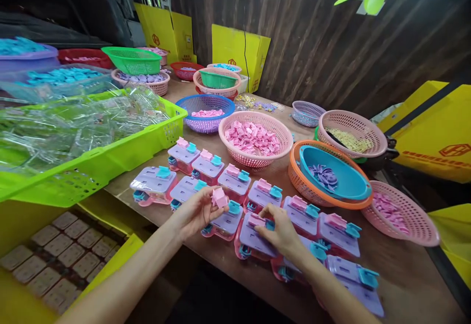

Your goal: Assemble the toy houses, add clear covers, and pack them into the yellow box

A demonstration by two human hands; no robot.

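My left hand (198, 212) is closed around several small pink plastic clips (220, 198), held above the boxes. With its fingers bent, my right hand (280, 230) grips a pink clip (256, 220) at the lid of a small purple-lidded box (253, 238). Whether that clip is fully seated is hidden by the fingers. Beside it stands another box (224, 223) with a blue clip on its lid. In the back row the boxes, such as one purple-lidded box (301, 216), carry a pink and a blue clip each.
A pink basket (283, 127) of pink clips stands behind the boxes. To its right, a blue bowl (353, 186) with purple parts sits in an orange basket (294, 169). At left lies a green crate (147, 149) of clear containers, above a yellow carton (128, 250) of packed pieces.
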